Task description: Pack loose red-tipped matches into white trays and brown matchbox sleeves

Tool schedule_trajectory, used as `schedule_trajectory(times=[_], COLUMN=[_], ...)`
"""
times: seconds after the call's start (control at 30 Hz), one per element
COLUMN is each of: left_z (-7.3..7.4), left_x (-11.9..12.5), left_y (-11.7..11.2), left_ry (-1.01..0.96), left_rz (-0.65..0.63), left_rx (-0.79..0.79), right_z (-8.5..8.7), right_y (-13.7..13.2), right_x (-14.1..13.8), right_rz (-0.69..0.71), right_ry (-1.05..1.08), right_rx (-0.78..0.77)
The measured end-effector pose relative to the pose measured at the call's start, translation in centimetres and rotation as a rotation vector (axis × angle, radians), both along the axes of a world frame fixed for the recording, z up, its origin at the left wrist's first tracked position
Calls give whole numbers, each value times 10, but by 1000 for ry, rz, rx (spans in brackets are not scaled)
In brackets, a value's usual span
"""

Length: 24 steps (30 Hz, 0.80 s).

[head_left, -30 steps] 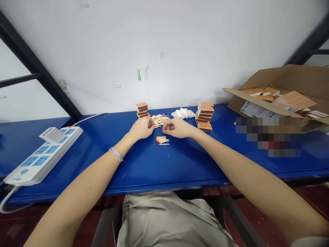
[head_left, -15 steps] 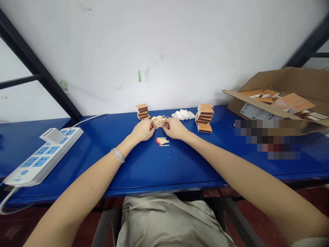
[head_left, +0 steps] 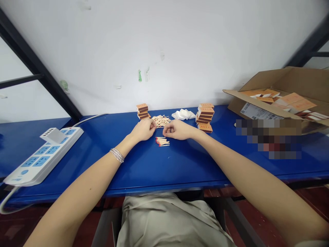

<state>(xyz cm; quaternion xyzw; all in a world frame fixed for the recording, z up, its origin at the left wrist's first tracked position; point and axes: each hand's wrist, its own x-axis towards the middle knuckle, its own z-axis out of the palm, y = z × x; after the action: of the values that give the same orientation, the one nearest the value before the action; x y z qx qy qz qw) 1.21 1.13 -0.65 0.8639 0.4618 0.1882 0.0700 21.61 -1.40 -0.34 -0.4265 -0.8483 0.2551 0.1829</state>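
Observation:
My left hand (head_left: 144, 129) and my right hand (head_left: 178, 129) rest on the blue table (head_left: 144, 164), both with fingers curled in a pinch at the near edge of a loose heap of matches (head_left: 160, 120). What the fingertips hold is too small to make out. Just in front of the hands lies a small tidy bundle of red-tipped matches (head_left: 161, 141). A short stack of matchboxes (head_left: 142, 111) stands behind my left hand, and a taller stack of matchboxes (head_left: 205, 116) stands beside my right wrist.
White paper trays (head_left: 183, 114) lie by the wall. A white and blue power strip (head_left: 43, 154) sits at the left with its cable. An open cardboard box (head_left: 282, 97) of matchboxes stands at the right.
My right hand drew back a little from the loose heap toward the small bundle. My left hand stayed at the heap's edge.

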Motion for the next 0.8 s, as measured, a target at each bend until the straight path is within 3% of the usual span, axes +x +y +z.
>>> schedule_trajectory(times=[0.17,0.33,0.67,0.8], left_z=[1,2,-2,-1], left_x=[5,8,2,2], left_y=[-6,-8,-1,-2], left_ry=[-76,-105,-18,24], left_rz=[-148,-141,-124,-119], left_rx=[-28,-50,-37,-14], right_z=[-10,-15,0,-7], right_y=[7,10,-1,7], right_x=[-2,-2,-1,2], right_rz=[-204,-166,-16,-143], right_ry=[86,62,-38,22], right_rx=[154,188,15,110])
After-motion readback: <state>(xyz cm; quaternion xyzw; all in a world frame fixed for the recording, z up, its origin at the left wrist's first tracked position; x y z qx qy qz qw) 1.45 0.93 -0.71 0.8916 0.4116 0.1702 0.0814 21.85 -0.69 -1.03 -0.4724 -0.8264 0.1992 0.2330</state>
